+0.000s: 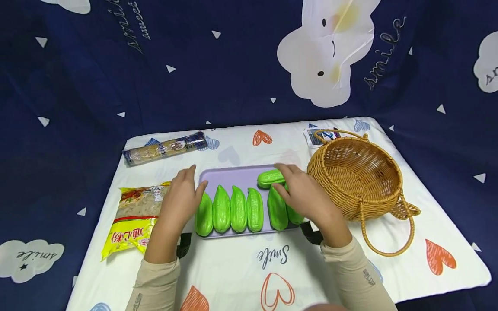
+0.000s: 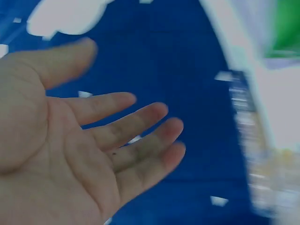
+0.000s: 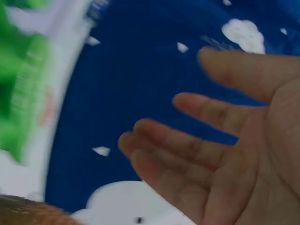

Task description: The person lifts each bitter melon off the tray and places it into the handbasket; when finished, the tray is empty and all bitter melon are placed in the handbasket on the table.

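Observation:
A lilac tray in the head view holds several green ridged gourds, most lying side by side and one green gourd crosswise at the back right. My left hand hovers by the tray's left end, near the leftmost gourd. Above the right end is my right hand, partly hiding the gourds under it. In the wrist views, the left palm and right palm both show with fingers spread or relaxed and nothing held.
A yellow bag of macaroni lies left of my left hand. Behind it is a long packet of noodles. On the right stands a wicker basket with its handles folded outward; a small printed packet lies behind it.

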Tool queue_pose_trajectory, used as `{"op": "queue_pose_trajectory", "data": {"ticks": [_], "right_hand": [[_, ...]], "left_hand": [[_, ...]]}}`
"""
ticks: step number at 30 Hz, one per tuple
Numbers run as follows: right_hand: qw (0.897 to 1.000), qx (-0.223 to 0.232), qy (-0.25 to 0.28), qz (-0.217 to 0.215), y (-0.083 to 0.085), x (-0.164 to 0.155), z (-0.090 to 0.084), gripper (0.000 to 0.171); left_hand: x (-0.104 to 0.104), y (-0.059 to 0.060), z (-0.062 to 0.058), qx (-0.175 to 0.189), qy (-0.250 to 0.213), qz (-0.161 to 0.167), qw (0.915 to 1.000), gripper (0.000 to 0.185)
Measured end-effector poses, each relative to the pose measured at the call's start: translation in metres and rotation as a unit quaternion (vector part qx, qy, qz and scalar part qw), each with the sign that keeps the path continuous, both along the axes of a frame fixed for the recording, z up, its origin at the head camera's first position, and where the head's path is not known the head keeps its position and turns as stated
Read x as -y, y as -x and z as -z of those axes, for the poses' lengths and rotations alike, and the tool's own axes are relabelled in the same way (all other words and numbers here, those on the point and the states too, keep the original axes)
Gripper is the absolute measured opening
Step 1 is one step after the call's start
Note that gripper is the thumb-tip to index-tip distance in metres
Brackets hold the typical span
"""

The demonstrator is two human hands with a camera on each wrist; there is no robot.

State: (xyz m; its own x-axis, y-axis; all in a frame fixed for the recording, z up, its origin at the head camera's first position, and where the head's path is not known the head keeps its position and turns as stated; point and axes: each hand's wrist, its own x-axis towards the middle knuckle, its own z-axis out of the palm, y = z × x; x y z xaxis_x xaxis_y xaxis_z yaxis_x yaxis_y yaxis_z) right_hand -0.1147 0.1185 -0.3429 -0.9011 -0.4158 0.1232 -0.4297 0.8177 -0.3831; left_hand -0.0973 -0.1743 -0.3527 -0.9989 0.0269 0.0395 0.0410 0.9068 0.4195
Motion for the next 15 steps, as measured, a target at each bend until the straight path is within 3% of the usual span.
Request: {"op": "queue_pose_trajectory", "data": {"ticks": [3, 7, 11, 15], "right_hand": [[0.999, 0.018, -0.012, 0.027, -0.019, -0.004, 0.031, 0.049], [0.996, 0.029, -0.03, 0.077, -0.03, -0.011, 0.062, 0.047], [0.994, 0.035, -0.032, 0.098, -0.031, -0.015, 0.078, 0.048], [0.993, 0.047, -0.02, 0.102, -0.032, -0.017, 0.086, 0.05]], "left_hand": [[0.013, -0.012, 0.031, 0.051, -0.01, -0.025, 0.9983, 0.05], [0.021, -0.023, 0.059, 0.103, -0.022, -0.054, 0.9929, 0.044], [0.023, -0.028, 0.073, 0.133, -0.042, -0.056, 0.9886, 0.043], [0.025, -0.033, 0.08, 0.138, -0.06, -0.041, 0.9878, 0.039]]}}
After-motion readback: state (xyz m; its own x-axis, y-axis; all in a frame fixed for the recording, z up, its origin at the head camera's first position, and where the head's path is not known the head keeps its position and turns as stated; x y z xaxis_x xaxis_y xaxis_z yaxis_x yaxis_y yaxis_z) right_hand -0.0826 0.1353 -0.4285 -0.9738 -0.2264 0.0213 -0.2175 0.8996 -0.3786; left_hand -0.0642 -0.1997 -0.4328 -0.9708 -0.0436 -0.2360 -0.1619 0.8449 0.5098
